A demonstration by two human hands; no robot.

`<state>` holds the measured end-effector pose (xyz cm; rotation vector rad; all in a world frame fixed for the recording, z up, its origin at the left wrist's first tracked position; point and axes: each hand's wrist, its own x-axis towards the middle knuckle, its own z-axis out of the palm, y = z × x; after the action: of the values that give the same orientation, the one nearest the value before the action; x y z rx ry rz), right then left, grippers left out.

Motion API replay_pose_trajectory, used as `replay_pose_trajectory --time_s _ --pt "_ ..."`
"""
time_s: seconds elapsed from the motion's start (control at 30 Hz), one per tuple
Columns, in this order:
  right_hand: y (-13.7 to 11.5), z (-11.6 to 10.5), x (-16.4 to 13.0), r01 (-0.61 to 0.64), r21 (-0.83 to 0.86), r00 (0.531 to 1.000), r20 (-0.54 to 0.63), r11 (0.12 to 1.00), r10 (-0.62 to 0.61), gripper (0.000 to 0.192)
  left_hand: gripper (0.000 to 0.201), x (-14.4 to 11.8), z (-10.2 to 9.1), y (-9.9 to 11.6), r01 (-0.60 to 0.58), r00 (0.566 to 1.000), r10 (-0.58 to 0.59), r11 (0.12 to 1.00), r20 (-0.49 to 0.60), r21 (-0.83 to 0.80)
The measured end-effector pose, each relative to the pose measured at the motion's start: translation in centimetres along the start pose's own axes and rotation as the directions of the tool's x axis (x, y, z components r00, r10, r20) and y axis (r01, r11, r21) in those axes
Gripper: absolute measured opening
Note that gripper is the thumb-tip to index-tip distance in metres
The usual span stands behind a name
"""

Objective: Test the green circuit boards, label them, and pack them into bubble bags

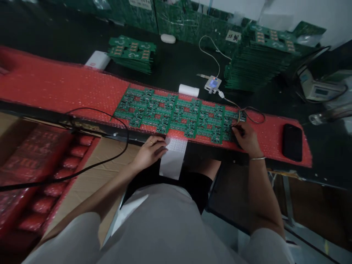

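A panel of green circuit boards, joined side by side, lies on red bubble wrap along the table's front. My right hand is closed at the panel's right end, its fingertips around the end of a thin cable; the tip is hidden. That cable runs from a small white box with a lit screen behind the panel. At the front edge, my left hand pinches the left side of a white label strip, which hangs over the edge towards my lap.
Stacks of green boards stand at the back left and back right. A white roll lies behind the panel. A black phone rests at right. A black cable loops past the table edge above an open carton.
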<state>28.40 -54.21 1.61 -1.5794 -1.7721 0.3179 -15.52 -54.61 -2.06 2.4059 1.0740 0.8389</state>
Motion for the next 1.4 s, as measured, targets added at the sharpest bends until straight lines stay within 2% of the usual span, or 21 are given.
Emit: replay_pose_trajectory --time_s 0.13,0.33,0.5,0.6,0.7,0.8,0.9,0.97,1.03,1.1,1.17,1.4 --pt "-0.1 0.1 -0.1 -0.017 0.002 1.0 -0.012 1.0 0.017 0.028 0.01 -0.1 0.4 0.0 0.031 0.999 -0.031 0.999 -0.017 0.018" --pt "-0.2 0.1 -0.2 -0.028 0.01 0.999 -0.024 1.0 0.028 0.03 0.016 -0.3 0.9 0.5 -0.004 0.994 0.007 1.0 -0.11 0.02" --pt "0.0 0.4 -0.3 -0.029 0.022 0.999 -0.037 0.999 0.03 0.029 0.017 -0.3 -0.4 1.2 0.005 0.994 -0.007 1.0 -0.107 -0.013" --pt "0.3 0.6 -0.3 -0.036 0.035 0.999 -0.035 0.999 0.038 0.03 0.015 1.8 -2.1 2.4 0.043 0.995 -0.046 0.998 -0.083 -0.042" --pt "0.3 0.8 -0.1 -0.038 0.056 0.998 -0.043 0.998 0.04 0.031 0.014 6.6 -2.6 4.3 -0.036 0.999 0.032 0.994 -0.044 -0.103" --pt "0.2 0.9 0.0 -0.044 0.074 0.997 -0.056 0.996 0.048 0.032 0.015 13.7 0.0 6.2 -0.19 0.979 0.201 0.961 0.036 -0.203" --pt "0.1 1.0 -0.1 -0.109 0.176 0.988 -0.092 0.978 0.126 0.034 0.012 21.0 4.9 7.5 -0.251 0.939 0.301 0.93 0.164 -0.269" --pt "0.1 1.1 -0.2 -0.169 0.293 0.966 -0.142 0.941 0.218 0.038 0.015 24.9 8.1 8.1 -0.261 0.902 0.323 0.936 0.287 -0.235" --pt "0.3 1.0 -0.3 -0.206 0.386 0.94 -0.178 0.899 0.292 0.04 0.02 27.6 10.7 8.4 -0.294 0.848 0.328 0.945 0.416 -0.147" --pt "0.4 1.0 -0.2 -0.218 0.439 0.929 -0.182 0.872 0.324 0.04 0.021 29.1 12.2 8.5 -0.324 0.818 0.329 0.941 0.471 -0.095" --pt "0.4 0.9 0.0 -0.224 0.472 0.927 -0.166 0.853 0.335 0.04 0.022 29.7 12.9 8.4 -0.342 0.811 0.338 0.936 0.477 -0.083" --pt "0.5 0.8 0.1 -0.232 0.502 0.925 -0.152 0.833 0.349 0.039 0.023 30.6 13.7 7.7 -0.39 0.779 0.358 0.92 0.514 -0.049"
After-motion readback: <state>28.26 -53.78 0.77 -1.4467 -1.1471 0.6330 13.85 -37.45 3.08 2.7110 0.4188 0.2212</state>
